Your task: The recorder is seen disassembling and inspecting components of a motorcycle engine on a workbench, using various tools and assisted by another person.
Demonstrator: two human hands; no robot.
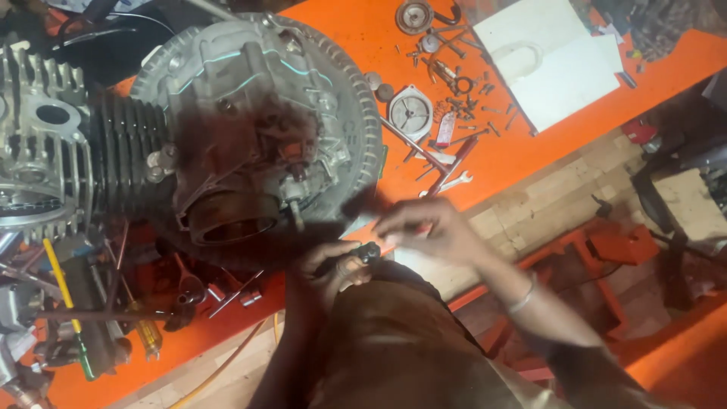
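Your hands meet just off the near edge of the orange bench (530,151), over your lap, so they work in open air between the bench edge and your body. To their left the bench is crowded: the engine (250,121) fills the top, its round finned flywheel side reaching close to the bench edge right above your hands, with the finned cylinder (121,159) and head (38,136) further left. Below the engine lie screwdrivers (68,295) and dark loose parts. To the right, the bench runs bare for a stretch beyond a spanner (454,182), a round cover (410,112), scattered screws (462,91) and a white sheet (553,60). Below the bench edge there is pale tiled floor (545,197) and an orange frame (606,250).

Your left hand (333,265) has its fingers curled together around a small black part (369,252), held at the fingertips. It looks short, dark and knobbly; blur hides finer detail. Your right hand (432,231) reaches in from the right, a bangle (522,299) on the wrist, fingers bunched toward the same part. Whether they touch it, you cannot tell.
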